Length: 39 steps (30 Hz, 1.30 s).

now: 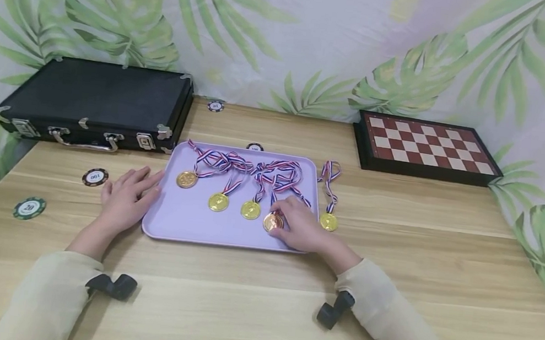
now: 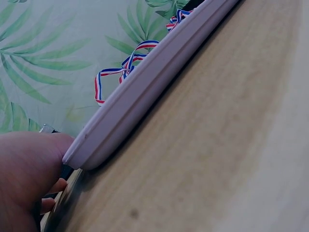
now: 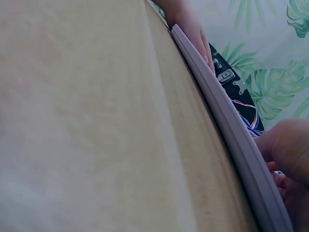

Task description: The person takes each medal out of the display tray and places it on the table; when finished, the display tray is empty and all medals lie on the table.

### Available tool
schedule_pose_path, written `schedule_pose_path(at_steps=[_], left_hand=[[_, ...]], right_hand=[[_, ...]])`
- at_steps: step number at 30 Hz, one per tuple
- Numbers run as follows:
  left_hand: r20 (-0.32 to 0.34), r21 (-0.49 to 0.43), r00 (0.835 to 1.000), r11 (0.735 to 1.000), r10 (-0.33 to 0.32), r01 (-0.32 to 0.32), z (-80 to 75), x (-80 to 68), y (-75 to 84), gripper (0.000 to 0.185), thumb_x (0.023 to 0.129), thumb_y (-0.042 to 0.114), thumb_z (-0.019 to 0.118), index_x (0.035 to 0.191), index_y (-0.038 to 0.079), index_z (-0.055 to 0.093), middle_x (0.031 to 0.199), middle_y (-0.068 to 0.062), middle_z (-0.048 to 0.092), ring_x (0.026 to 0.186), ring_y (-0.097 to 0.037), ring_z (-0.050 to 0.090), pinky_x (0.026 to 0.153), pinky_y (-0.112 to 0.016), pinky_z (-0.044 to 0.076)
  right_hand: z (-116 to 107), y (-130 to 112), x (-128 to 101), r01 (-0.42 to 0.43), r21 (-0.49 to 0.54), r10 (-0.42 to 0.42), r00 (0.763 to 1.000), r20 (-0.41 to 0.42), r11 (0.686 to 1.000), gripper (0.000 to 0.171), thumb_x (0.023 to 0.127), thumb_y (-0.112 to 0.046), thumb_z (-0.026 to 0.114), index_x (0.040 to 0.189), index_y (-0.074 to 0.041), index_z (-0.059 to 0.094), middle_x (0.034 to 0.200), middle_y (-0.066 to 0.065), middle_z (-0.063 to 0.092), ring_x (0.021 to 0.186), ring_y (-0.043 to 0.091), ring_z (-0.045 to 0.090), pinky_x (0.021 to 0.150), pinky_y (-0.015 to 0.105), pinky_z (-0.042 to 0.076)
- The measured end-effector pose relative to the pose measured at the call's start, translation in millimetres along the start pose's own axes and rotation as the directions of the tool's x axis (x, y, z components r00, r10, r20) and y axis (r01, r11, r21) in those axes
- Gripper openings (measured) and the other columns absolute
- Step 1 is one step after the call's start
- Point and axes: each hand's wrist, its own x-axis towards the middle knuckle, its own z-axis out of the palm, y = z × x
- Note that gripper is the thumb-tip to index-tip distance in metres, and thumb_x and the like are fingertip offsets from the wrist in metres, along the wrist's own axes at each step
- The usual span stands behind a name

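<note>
The coppery medal (image 1: 273, 223) lies toward the near right of the lilac tray (image 1: 196, 228), rightmost of the four on it. The right hand (image 1: 302, 227) leans over from the right, thumb and forefinger bent to pinch the medal's edge, parted only by the disc. To the left, three yellower medals (image 1: 250, 210) rest in an uneven row, their striped ribbons (image 1: 221, 159) tangled behind. The left hand (image 1: 125, 201) sits against the tray's left rim, fingers loosely spread, gripping nothing that I can see. One more gold medal (image 1: 328, 222) lies just right of the tray, its ribbon trailing away from me. The tray is smooth and round-cornered; the table (image 1: 238, 310) beneath it is pale, long-grained wood. Cream sleeves (image 1: 47, 296) cover the forearms. Farther back stand a black case (image 1: 101, 91) with metal latches, on the left, and a red-and-white chequered board (image 1: 427, 144), on the right; four round chips (image 1: 29, 208) are scattered about, and leaf-printed cloth (image 1: 329, 10) hangs behind everything
</note>
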Motion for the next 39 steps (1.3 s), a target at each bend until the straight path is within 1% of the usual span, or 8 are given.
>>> schedule_pose_path(at_steps=[8,15,20,24,29,33,36,39], left_hand=[[-0.009,-0.002,1.0,1.0,-0.002,0.002,0.3,-1.3,-1.4,0.045,0.091,0.032,0.036,0.129,0.008,0.039,0.134,-0.025,0.025,0.122,-0.043,0.013,0.09,-0.06,-0.009],[0.003,-0.011,1.0,1.0,-0.004,0.004,2.0,-3.5,-2.9,0.046,0.092,0.034,0.035,0.13,0.01,0.038,0.134,-0.025,0.024,0.122,-0.043,0.011,0.089,-0.06,-0.011],[0.01,-0.015,1.0,1.0,-0.009,0.009,1.6,-4.2,-4.7,0.046,0.092,0.034,0.034,0.13,0.009,0.037,0.134,-0.026,0.023,0.123,-0.043,0.009,0.089,-0.06,-0.011],[0.015,-0.01,1.0,1.0,-0.002,0.002,0.9,-3.3,-4.2,0.046,0.092,0.034,0.034,0.13,0.009,0.037,0.134,-0.025,0.023,0.122,-0.043,0.009,0.089,-0.06,-0.01],[0.022,-0.001,1.0,1.0,0.003,-0.003,1.1,-1.7,-4.1,0.046,0.092,0.034,0.034,0.131,0.009,0.037,0.134,-0.026,0.023,0.122,-0.044,0.009,0.089,-0.06,-0.01],[0.021,0.001,1.0,1.0,0.006,-0.006,1.3,-0.4,-4.5,0.047,0.092,0.035,0.033,0.131,0.009,0.037,0.134,-0.026,0.023,0.122,-0.044,0.009,0.089,-0.06,-0.01],[0.022,0.002,1.0,1.0,0.007,-0.007,1.4,0.7,-4.1,0.047,0.092,0.035,0.033,0.13,0.009,0.037,0.134,-0.025,0.023,0.122,-0.044,0.009,0.089,-0.06,-0.01],[0.024,0.001,1.0,1.0,0.006,-0.006,1.1,1.7,-3.1,0.047,0.092,0.036,0.032,0.13,0.009,0.037,0.134,-0.026,0.023,0.122,-0.044,0.009,0.088,-0.061,-0.01]], right_hand=[[1.5,-2.1,-12.0,-0.044,0.227,0.047,0.999,-0.008,0.973,0.039,0.076,-0.013,0.066,0.111,-0.01,0.049,0.074,-0.004,0.049,0.064,0.008,0.046,0.058,0.024,0.041],[-37.3,-5.5,-29.9,-0.015,0.546,0.057,0.997,-0.059,0.838,0.041,0.075,-0.001,0.063,0.114,-0.002,0.05,0.073,0.003,0.052,0.06,0.015,0.049,0.052,0.024,0.042],[-93.2,-10.8,-43.6,0.123,0.632,0.002,0.981,-0.193,0.765,0.043,0.076,0.007,0.059,0.117,0.004,0.046,0.077,0.009,0.053,0.061,0.02,0.051,0.053,0.025,0.046],[-133.7,-18.4,-56.4,0.321,0.627,-0.091,0.925,-0.369,0.71,0.042,0.075,0.007,0.059,0.114,0.012,0.045,0.076,0.011,0.055,0.059,0.019,0.052,0.052,0.023,0.046],[-171.8,-27.8,-71.7,0.488,0.673,-0.089,0.84,-0.535,0.557,0.041,0.074,0.01,0.06,0.112,0.013,0.048,0.078,0.015,0.056,0.059,0.017,0.053,0.053,0.022,0.047],[-193.8,-24.7,-79.1,0.549,0.729,-0.02,0.804,-0.594,0.41,0.042,0.073,0.018,0.056,0.113,0.016,0.045,0.076,0.021,0.054,0.059,0.022,0.054,0.055,0.024,0.048],[-203.1,-13.8,-78.4,0.497,0.743,0.075,0.807,-0.585,0.449,0.041,0.073,0.021,0.052,0.113,0.014,0.046,0.075,0.02,0.054,0.058,0.022,0.053,0.056,0.023,0.048],[-203.3,6.5,-71.4,0.336,0.759,0.219,0.822,-0.525,0.558,0.042,0.074,0.018,0.054,0.114,0.007,0.05,0.072,0.014,0.054,0.057,0.018,0.053,0.056,0.02,0.047]])
